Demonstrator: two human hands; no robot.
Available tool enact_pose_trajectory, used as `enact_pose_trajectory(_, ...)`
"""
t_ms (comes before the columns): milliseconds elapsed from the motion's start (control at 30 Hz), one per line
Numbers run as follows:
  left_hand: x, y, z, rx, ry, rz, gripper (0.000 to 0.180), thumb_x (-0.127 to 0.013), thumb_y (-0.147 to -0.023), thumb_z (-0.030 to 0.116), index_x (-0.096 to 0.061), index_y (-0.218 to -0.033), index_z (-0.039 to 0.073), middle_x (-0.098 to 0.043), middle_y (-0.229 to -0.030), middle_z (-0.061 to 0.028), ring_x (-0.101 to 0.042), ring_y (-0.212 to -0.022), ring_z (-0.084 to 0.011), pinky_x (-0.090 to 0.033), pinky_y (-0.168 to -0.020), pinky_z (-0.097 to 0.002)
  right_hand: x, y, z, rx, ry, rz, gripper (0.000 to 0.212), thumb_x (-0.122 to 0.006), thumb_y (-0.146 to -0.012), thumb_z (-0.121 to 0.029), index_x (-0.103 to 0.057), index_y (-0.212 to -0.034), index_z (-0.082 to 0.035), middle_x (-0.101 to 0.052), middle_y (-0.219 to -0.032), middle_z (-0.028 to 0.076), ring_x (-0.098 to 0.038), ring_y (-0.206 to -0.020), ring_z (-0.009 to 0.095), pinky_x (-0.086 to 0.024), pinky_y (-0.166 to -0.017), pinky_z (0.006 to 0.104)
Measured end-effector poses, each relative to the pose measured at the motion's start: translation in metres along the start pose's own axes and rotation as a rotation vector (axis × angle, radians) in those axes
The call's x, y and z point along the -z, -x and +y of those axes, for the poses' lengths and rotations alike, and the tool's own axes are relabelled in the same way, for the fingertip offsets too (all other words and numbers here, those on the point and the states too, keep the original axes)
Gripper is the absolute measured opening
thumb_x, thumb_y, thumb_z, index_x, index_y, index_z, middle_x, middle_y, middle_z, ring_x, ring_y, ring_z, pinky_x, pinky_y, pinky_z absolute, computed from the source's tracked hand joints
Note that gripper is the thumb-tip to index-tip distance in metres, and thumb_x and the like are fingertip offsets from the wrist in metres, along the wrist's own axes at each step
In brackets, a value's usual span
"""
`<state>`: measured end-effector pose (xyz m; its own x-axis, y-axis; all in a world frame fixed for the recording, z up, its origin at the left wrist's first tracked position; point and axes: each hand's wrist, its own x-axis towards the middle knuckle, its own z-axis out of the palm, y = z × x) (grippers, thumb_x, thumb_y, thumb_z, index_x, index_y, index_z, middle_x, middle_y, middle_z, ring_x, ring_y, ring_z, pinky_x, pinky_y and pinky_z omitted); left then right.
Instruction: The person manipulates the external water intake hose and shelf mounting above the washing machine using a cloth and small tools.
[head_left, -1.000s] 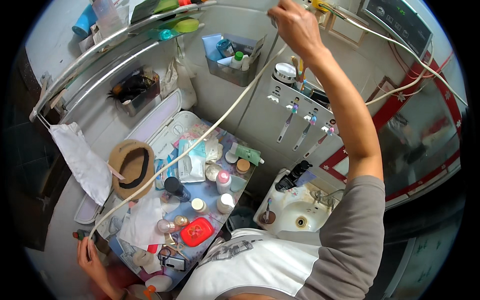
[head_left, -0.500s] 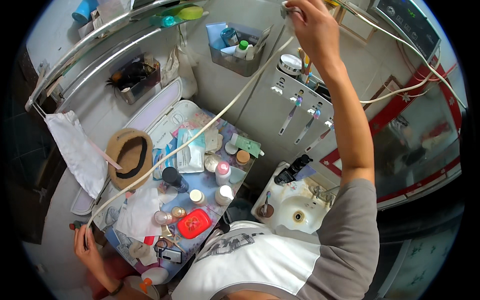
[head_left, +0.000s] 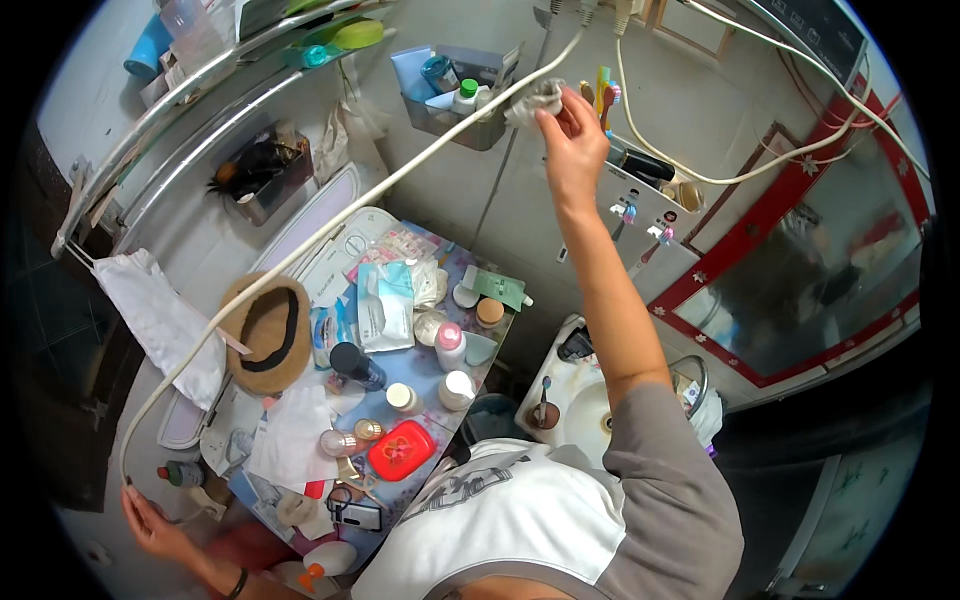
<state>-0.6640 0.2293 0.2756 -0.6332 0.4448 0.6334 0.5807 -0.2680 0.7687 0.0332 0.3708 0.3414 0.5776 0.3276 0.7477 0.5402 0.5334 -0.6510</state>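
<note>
A thick white cable [head_left: 330, 228] runs slantwise from a plug [head_left: 587, 12] at the top of the wall down to the lower left. My left hand [head_left: 150, 525] pinches its lower end beside the table and pulls it nearly straight. High in front of the wall, my right hand [head_left: 577, 150] grips a crumpled greyish-white cloth [head_left: 538, 102] between thumb and fingers. The cloth is close under the cable's upper stretch; whether they touch I cannot tell. A toothbrush rack [head_left: 640, 190] on the wall is just behind my right wrist.
Below the cable, a table [head_left: 425, 375] carries a brown beret [head_left: 267, 333], a wipes pack [head_left: 385, 305], a red soap box [head_left: 401, 450] and several bottles. A grey wall basket [head_left: 450, 118] hangs behind the cable. To the right are a sink [head_left: 585, 405] and a red-framed mirror [head_left: 800, 290].
My right hand has come down and left from the cable's upper end with the cloth. My left hand has shifted left and down, with the cable's lower end following it.
</note>
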Motion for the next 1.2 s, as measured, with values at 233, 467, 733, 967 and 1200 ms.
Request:
enact_pose_trajectory(233, 0.011, -0.007, 0.016, -0.120, -0.016, -0.048, 0.034, -0.060, -0.103, 0.019, -0.064, -0.128, -0.003, -0.063, -0.089, 0.0023, -0.038, -0.062, -0.0029, -0.027, -0.052, -0.0200, -0.061, -0.036, 0.013, 0.181, 0.105, 0.385, 0.035, -0.068, -0.083, 0.000, -0.062, -0.117, 0.007, -0.057, -0.116, 0.016, -0.062, -0.085, 0.026, -0.051, -0.081, 0.0365)
enact_pose_trajectory(467, 0.009, 0.003, 0.009, -0.060, -0.006, -0.073, 0.033, -0.060, -0.103, 0.016, -0.064, -0.128, -0.003, -0.063, -0.091, 0.0024, -0.043, -0.066, -0.0021, -0.032, -0.055, -0.0175, -0.075, -0.064, 0.019, -0.018, 0.253, 0.370, 0.029, -0.072, -0.082, -0.007, -0.063, -0.107, 0.005, -0.063, -0.098, 0.016, -0.063, -0.086, 0.033, -0.050, -0.079, 0.0411)
enact_pose_trajectory(733, 0.005, 0.012, 0.013, -0.009, -0.010, -0.129, 0.031, -0.062, -0.101, 0.013, -0.064, -0.125, -0.006, -0.064, -0.103, -0.0032, -0.049, -0.074, -0.0048, -0.040, -0.061, -0.0183, -0.063, -0.057, 0.020, 0.099, 0.636, 0.213, 0.031, -0.062, -0.088, -0.023, -0.066, -0.103, 0.004, -0.070, -0.095, 0.026, -0.067, -0.090, 0.045, -0.052, -0.079, 0.0512)
enact_pose_trajectory(967, 0.005, 0.010, 0.007, -0.018, -0.047, -0.169, 0.030, -0.062, -0.101, 0.013, -0.065, -0.124, -0.006, -0.063, -0.100, -0.0022, -0.047, -0.072, -0.0046, -0.039, -0.060, -0.0184, -0.055, -0.028, 0.014, -0.030, 0.685, 0.016, 0.021, -0.061, -0.090, -0.017, -0.062, -0.096, 0.004, -0.067, -0.092, 0.024, -0.066, -0.085, 0.045, -0.052, -0.075, 0.0527)
enact_pose_trajectory(1200, 0.002, 0.014, 0.013, -0.028, -0.044, -0.209, 0.030, -0.062, -0.101, 0.012, -0.065, -0.124, -0.006, -0.061, -0.093, -0.0004, -0.045, -0.070, -0.0033, -0.036, -0.058, -0.0179, -0.047, 0.070, 0.071, 0.079, 0.510, 0.025, 0.019, -0.058, -0.092, -0.011, -0.059, -0.105, 0.002, -0.065, -0.096, 0.023, -0.064, -0.089, 0.046, -0.050, -0.076, 0.0511)
